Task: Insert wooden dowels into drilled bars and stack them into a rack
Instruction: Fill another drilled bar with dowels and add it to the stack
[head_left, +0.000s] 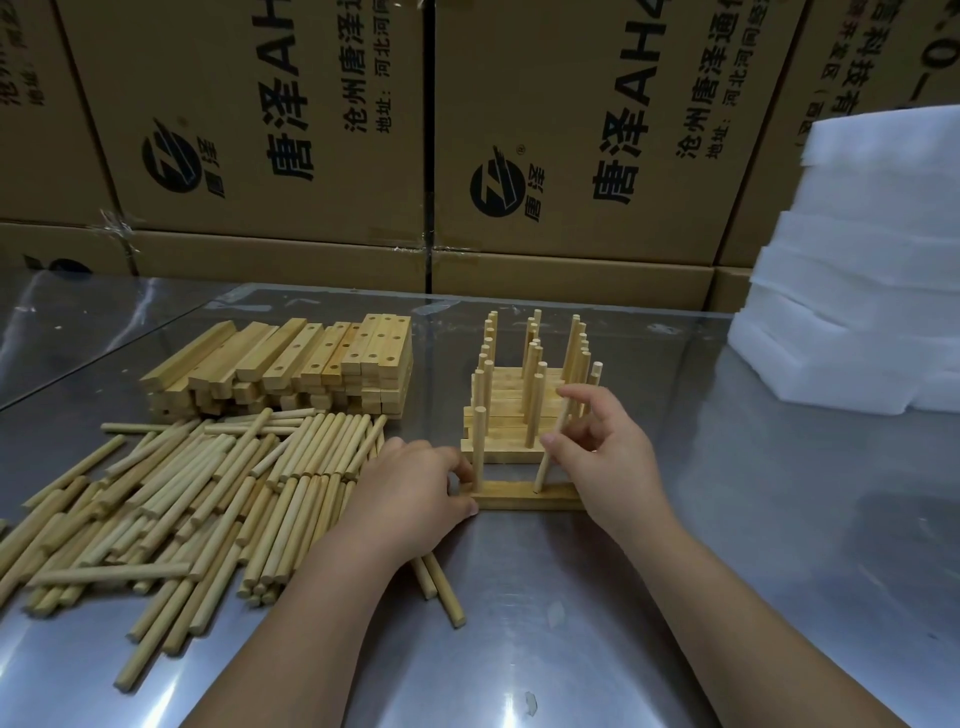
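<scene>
On the steel bench (737, 530), right in front of the person, a single wooden bar (524, 502) lies flat with its long side facing them. The left hand (415, 491) has its grip on the bar's left end, thumb on the near face and fingers curled over the top. Just past those fingers an upright dowel (478, 447) stands in the bar's left hole. The right hand (605, 449) comes in over the bar's right half, its grip a pinch of thumb and fingertips on a second dowel (544, 467). That one leans, top tipped to the right, with its lower end at the top of the bar about midway along. From here I cannot tell whether the end has entered a hole. Directly behind the bar, close to it, stands the rack (511, 397): bars stacked in layers with three rows of dowels rising out of them, left, middle and right. To the left a big heap of loose dowels (208, 493) sprawls over the bench, most lying lengthwise towards the person, and a couple poke out from under the left forearm. Behind that heap sits a pile of drilled bars (291, 364), holes showing along the upper faces. Cardboard boxes (270, 130) with dark printed lettering form a wall along the back of the bench, and white foam blocks (857, 291) are stacked high on the right.
</scene>
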